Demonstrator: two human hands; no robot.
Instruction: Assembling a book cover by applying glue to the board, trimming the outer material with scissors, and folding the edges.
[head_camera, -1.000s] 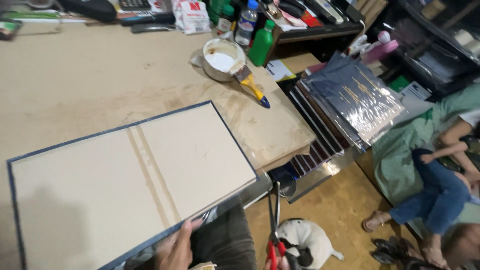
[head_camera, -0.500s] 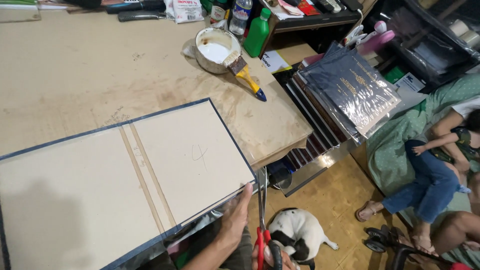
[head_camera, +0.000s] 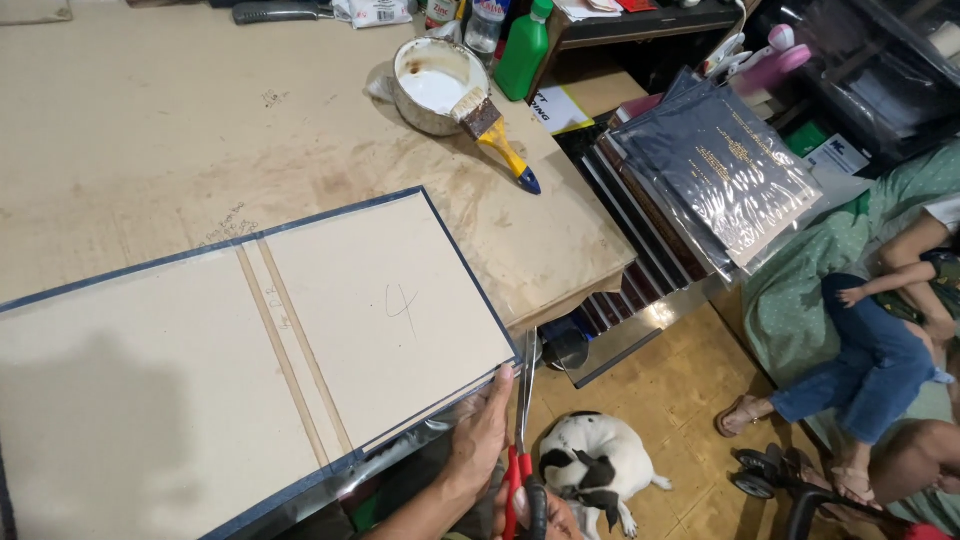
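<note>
A large open book cover (head_camera: 250, 370), tan boards on dark blue cloth with a narrow spine strip, lies on the table and overhangs its near edge. My left hand (head_camera: 482, 435) rests against the cover's near right corner, fingers along the edge. My right hand (head_camera: 556, 518), mostly cut off at the bottom of the view, grips red-handled scissors (head_camera: 523, 420). The blades point up and sit right at that corner, beside my left fingers.
A metal bowl of white glue (head_camera: 432, 82) with a yellow-handled brush (head_camera: 497, 135) stands at the back, beside a green bottle (head_camera: 522, 50). Dark blue covers in plastic (head_camera: 720, 170) are stacked right of the table. A dog (head_camera: 595, 465) lies on the floor; another person (head_camera: 880, 330) sits at right.
My left hand has moved up from under the cover to its near right corner. The scissors have risen until the blades reach that corner.
</note>
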